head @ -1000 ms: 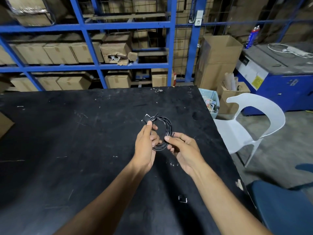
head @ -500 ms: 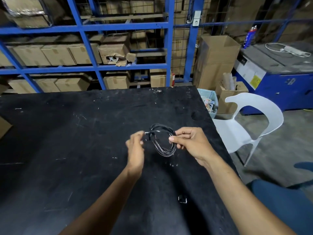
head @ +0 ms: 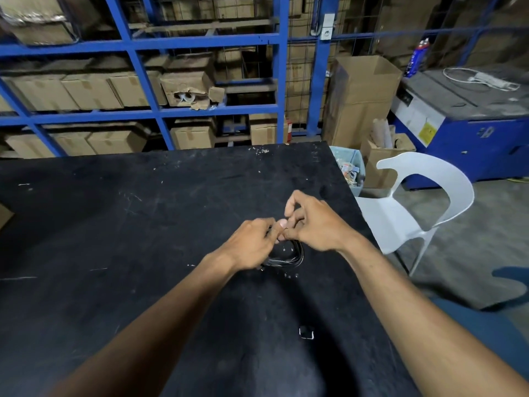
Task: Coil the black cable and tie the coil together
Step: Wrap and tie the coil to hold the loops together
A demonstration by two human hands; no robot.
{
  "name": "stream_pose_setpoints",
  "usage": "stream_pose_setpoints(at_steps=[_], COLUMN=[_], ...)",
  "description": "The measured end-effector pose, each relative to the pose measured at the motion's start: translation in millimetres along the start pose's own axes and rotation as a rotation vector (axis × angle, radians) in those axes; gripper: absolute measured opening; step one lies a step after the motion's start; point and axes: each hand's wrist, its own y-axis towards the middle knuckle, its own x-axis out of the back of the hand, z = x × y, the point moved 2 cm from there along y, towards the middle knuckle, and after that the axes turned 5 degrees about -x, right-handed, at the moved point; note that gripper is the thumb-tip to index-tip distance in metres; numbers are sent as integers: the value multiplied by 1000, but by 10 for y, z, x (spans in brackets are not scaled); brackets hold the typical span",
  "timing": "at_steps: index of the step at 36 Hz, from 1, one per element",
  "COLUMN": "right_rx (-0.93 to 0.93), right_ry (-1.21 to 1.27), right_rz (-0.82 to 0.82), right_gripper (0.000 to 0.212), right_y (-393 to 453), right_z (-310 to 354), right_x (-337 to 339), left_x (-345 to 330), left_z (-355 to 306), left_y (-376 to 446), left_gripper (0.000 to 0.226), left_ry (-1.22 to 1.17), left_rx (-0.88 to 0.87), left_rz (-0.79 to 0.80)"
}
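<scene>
The black cable [head: 289, 260] is wound into a small coil, held just above the black table [head: 114, 224]. Only the coil's lower arc shows below my hands; the upper part is hidden behind them. My left hand [head: 252, 245] grips the coil's left side with fingers curled. My right hand [head: 312, 224] pinches the coil's top right, thumb and fingertips meeting those of the left hand. No separate tie can be made out between the fingers.
A small white clip-like piece [head: 306, 332] lies on the table nearer me. A white plastic chair [head: 412, 207] stands off the table's right edge, with a bin [head: 350, 167] and cardboard boxes behind it. Blue shelving [head: 148, 73] runs along the back.
Both hands have come together over the coil. The coil has tipped from upright between the hands to hanging low beneath them, and the right hand has shifted to the coil's top.
</scene>
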Motion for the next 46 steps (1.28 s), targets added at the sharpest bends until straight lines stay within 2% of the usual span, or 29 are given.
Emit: stream_pose_setpoints(at_steps=[4, 8, 11, 16, 18, 21, 25, 31, 36, 40, 42, 44, 46], right_rx=[29, 54, 93, 148, 165, 205, 198, 163, 103, 15, -42, -112, -213], right_ry=[43, 238, 409, 449, 452, 436, 427, 375, 350, 412, 437, 363, 211], right_rz=[-53, -21, -50, -53, -35, -20, -11, 33, 54, -52, -136, -222, -250], right_gripper=[29, 24, 16, 10, 9, 9, 10, 14, 16, 27, 24, 8, 16], right_y=[15, 10, 2, 21, 32, 45, 49, 54, 67, 3, -49, -114, -217], right_z=[-46, -100, -124, -164, -189, -239, -277, -284, -366, -467, -658, -937, -1279], right_x=[-6, 25, 16, -14, -22, -30, -22, -8, -43, -176, -237, -300, -410], left_x=[3, 17, 30, 101, 131, 154, 120, 90, -39, -161, -258, -343, -412], left_z=[47, 133, 103, 111, 114, 86, 49, 115, 156, 246, 372, 507, 628], left_y=[9, 23, 23, 15, 16, -3, -29, -30, -51, -46, -66, -108, -150], left_gripper=[49, 41, 37, 42, 49, 62, 54, 39, 48, 41, 41, 42, 43], left_ry=[-61, -378, -616, -800, -786, -638, -535, -256, -316, -307, -258, -225, -133], left_rx=[8, 38, 58, 195, 204, 130, 13, -93, -48, 7, 37, 61, 59], left_rz=[-89, -216, -153, -17, 8, 80, 59, 41, 113, 30, -1, -6, -3])
